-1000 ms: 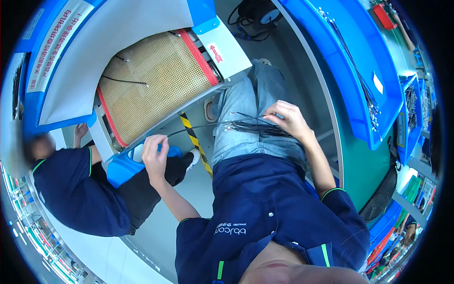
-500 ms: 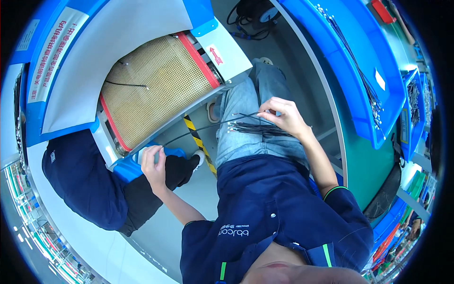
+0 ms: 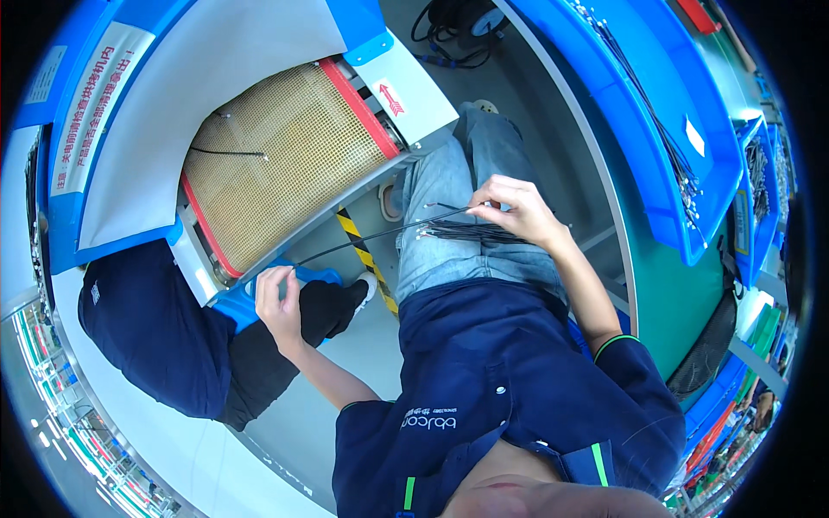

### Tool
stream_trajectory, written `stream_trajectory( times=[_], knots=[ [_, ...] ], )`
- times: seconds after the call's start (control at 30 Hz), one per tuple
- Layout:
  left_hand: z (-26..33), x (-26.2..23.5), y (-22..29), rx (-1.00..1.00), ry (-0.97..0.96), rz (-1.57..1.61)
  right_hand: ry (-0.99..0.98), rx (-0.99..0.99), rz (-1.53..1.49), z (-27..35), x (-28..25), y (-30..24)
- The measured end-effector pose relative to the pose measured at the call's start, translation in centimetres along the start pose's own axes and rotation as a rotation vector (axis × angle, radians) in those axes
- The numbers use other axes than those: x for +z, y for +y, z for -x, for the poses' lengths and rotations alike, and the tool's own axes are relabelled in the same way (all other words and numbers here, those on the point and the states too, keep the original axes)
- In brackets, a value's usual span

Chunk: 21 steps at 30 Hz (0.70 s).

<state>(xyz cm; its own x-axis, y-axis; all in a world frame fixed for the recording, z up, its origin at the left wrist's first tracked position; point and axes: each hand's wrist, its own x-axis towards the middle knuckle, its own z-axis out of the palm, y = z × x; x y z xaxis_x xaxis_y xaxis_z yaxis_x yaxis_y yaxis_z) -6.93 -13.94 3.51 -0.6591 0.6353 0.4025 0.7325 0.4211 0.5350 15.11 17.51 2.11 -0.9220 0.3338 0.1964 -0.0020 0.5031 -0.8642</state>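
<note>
A thin black cable is stretched between my two hands. My left hand pinches its left end near the corner of the conveyor. Over my lap, my right hand grips the cable near its other end, and a short tip sticks out past the fingers. Beneath that hand, a bundle of black cables with small metal ends lies across my thighs. Another dark cable rests on the mesh conveyor belt, partly under the machine's pale curtain.
The blue and white machine stands at the front left. Beside it, a person in dark clothes sits. On the right, a blue tray holds more cables above a green tabletop. Yellow-black tape marks the floor.
Both hands keep hold of the cable and have barely moved. The view has shifted slightly, and the cable on the belt looks unchanged.
</note>
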Motion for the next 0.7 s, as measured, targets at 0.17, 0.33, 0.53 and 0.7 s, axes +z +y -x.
stream_trajectory(
  times=[0.17, 0.33, 0.53, 0.7],
  knots=[
    [0.3, -0.1, -0.3, -0.017, 0.007, -0.006, 0.012, 0.038, -0.035, -0.2, 0.1, -0.2],
    [0.2, 0.1, -0.4, -0.028, 0.014, -0.007, -0.055, 0.062, -0.058, -0.3, -0.1, -0.4],
    [-0.1, 0.2, -0.9, -0.049, 0.004, -0.015, -0.156, 0.015, -0.034, -0.6, -0.1, -0.4],
    [-2.0, 0.8, -2.9, -0.113, -0.036, 0.018, -0.145, -0.013, -0.006, -1.5, 0.4, -0.4]
  ],
)
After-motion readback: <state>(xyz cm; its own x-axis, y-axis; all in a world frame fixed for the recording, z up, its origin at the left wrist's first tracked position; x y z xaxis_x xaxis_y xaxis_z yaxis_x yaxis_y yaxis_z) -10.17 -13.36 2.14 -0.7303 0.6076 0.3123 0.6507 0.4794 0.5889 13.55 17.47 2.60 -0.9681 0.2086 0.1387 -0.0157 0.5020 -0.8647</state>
